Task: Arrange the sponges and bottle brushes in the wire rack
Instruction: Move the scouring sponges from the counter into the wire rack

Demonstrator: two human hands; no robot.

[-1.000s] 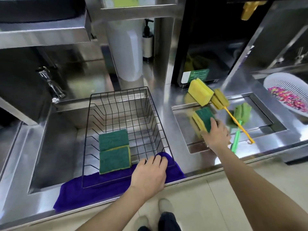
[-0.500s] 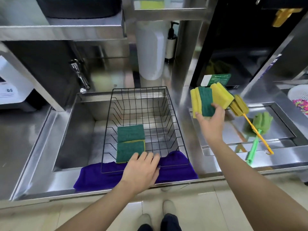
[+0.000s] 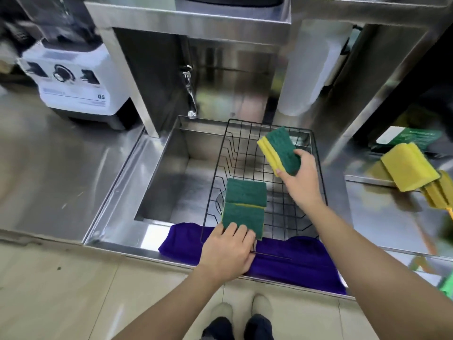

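Observation:
A black wire rack (image 3: 247, 133) sits in the steel sink, its front end on a purple cloth (image 3: 294, 261). Two green-topped sponges (image 3: 245, 207) lie side by side in the rack's left half. My left hand (image 3: 226, 251) rests on the rack's front rim, fingers touching the nearer sponge. My right hand (image 3: 300, 179) holds a yellow and green sponge (image 3: 280, 150) above the rack's right half. On the right counter lies a yellow sponge (image 3: 408, 169) beside the yellow head of a bottle brush (image 3: 438, 192); a blurred green shape shows at the right edge.
A tap (image 3: 190, 94) hangs over the sink (image 3: 157, 187) behind the rack. A white blender base (image 3: 73, 82) stands on the left counter. A white cylinder (image 3: 306, 77) and steel posts rise behind the rack. A steel shelf spans overhead.
My right hand has carried the sponge from the right counter leftwards to above the rack. The view has swung left. My left hand stays on the rack's front rim.

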